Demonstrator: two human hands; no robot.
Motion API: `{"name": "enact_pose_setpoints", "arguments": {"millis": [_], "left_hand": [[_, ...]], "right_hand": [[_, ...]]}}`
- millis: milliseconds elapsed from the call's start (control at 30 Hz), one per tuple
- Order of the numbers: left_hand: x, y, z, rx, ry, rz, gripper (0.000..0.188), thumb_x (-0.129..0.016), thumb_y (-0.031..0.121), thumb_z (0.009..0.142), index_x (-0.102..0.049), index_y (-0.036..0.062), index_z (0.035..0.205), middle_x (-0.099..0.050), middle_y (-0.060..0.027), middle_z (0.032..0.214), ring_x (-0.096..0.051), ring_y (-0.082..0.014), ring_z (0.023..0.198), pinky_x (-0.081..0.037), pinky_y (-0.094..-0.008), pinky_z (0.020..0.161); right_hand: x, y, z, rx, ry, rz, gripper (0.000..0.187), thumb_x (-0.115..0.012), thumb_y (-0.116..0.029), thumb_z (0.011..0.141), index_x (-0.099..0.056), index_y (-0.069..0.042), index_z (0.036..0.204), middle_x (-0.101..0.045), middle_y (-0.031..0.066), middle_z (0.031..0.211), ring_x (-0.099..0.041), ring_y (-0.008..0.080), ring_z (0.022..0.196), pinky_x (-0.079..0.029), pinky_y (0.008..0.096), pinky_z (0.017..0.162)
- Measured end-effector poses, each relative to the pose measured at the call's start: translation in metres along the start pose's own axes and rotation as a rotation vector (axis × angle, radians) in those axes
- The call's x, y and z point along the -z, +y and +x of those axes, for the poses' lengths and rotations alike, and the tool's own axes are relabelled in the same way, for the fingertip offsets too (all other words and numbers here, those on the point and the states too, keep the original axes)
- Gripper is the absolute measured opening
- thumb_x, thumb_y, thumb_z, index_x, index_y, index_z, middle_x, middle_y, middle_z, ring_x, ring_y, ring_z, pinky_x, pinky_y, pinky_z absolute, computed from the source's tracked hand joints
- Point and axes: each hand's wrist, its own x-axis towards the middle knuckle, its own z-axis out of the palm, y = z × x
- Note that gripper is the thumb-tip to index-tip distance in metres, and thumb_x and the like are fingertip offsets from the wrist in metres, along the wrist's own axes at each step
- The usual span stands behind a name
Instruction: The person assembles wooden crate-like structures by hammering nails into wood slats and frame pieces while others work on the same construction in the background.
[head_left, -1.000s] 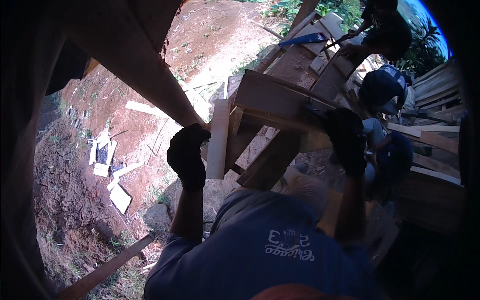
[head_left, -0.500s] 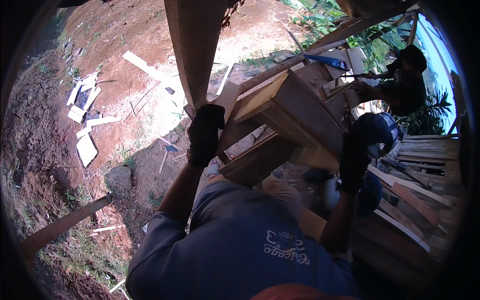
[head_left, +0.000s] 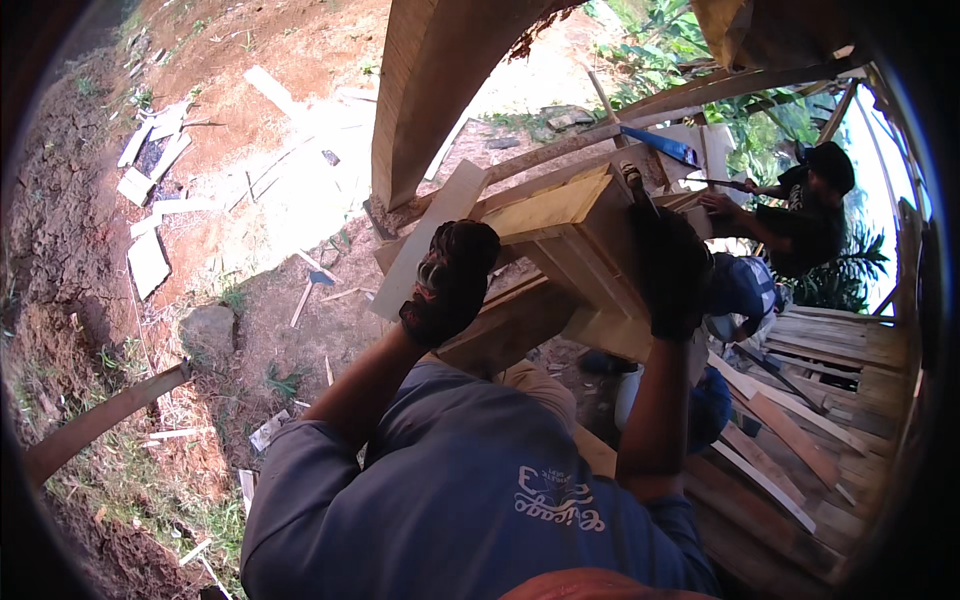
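Filling the space between left hand and right hand, the box stood beside a pale board. A tool jutted past the right hand; the left hand curled, but whether either gripped anything I couldn't tell.

I noticed a blue-grey shirt with short sleeves and white print across its front, tan trousers, and dark gloves, reddish-marked on the left hand.

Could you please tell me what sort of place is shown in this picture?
Probably an outdoor woodworking or building site: reddish-brown bare soil, long flat brown wooden boards lying at the right, and a boxy light-brown wooden piece in the middle.
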Motion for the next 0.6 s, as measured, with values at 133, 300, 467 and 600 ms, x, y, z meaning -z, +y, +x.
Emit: {"name": "enact_pose_setpoints", "arguments": {"millis": [133, 300, 467, 600], "left_hand": [[-0.009, 0.037, 0.058, 0.056, -0.045, -0.168, 0.053, -0.078, 0.021, 0.093, -0.060, 0.0046, 0.140, -0.066, -0.0179, 0.118, -0.064, -0.0408, 0.109, -0.051, -0.0509, 0.097], [-0.035, 0.040, 0.080, -0.073, -0.110, -0.109, 0.063, -0.082, 0.022, 0.088, -0.059, 0.0063, 0.144, -0.067, -0.0174, 0.117, -0.063, -0.0396, 0.109, -0.051, -0.0501, 0.095], [-0.053, 0.039, 0.077, -0.044, -0.101, -0.119, 0.068, -0.084, 0.021, 0.084, -0.058, 0.0075, 0.146, -0.068, -0.0170, 0.121, -0.064, -0.0394, 0.112, -0.051, -0.0502, 0.098], [-0.051, 0.034, 0.082, -0.030, -0.157, -0.184, 0.071, -0.084, 0.020, 0.082, -0.058, 0.0077, 0.147, -0.068, -0.0172, 0.123, -0.064, -0.0399, 0.114, -0.051, -0.0502, 0.099]], "right_hand": [[-0.011, 0.000, -0.008, -0.035, 0.038, 0.023, 0.023, -0.064, -0.034, 0.105, -0.074, -0.013, 0.105, -0.071, 0.0089, 0.092, -0.072, 0.0288, 0.088, -0.058, 0.0419, 0.074], [-0.014, 0.005, -0.013, 0.005, -0.027, -0.073, 0.021, -0.066, -0.031, 0.104, -0.072, -0.011, 0.108, -0.071, 0.0095, 0.098, -0.072, 0.0291, 0.092, -0.057, 0.0411, 0.077], [-0.001, 0.000, -0.007, 0.077, 0.055, 0.166, 0.017, -0.071, -0.023, 0.100, -0.073, -0.016, 0.116, -0.072, 0.0079, 0.105, -0.070, 0.0288, 0.097, -0.056, 0.0417, 0.082], [0.002, -0.004, -0.006, 0.048, 0.067, 0.275, 0.018, -0.073, -0.021, 0.100, -0.075, -0.018, 0.117, -0.073, 0.0076, 0.103, -0.070, 0.0285, 0.094, -0.056, 0.0429, 0.081]]}}
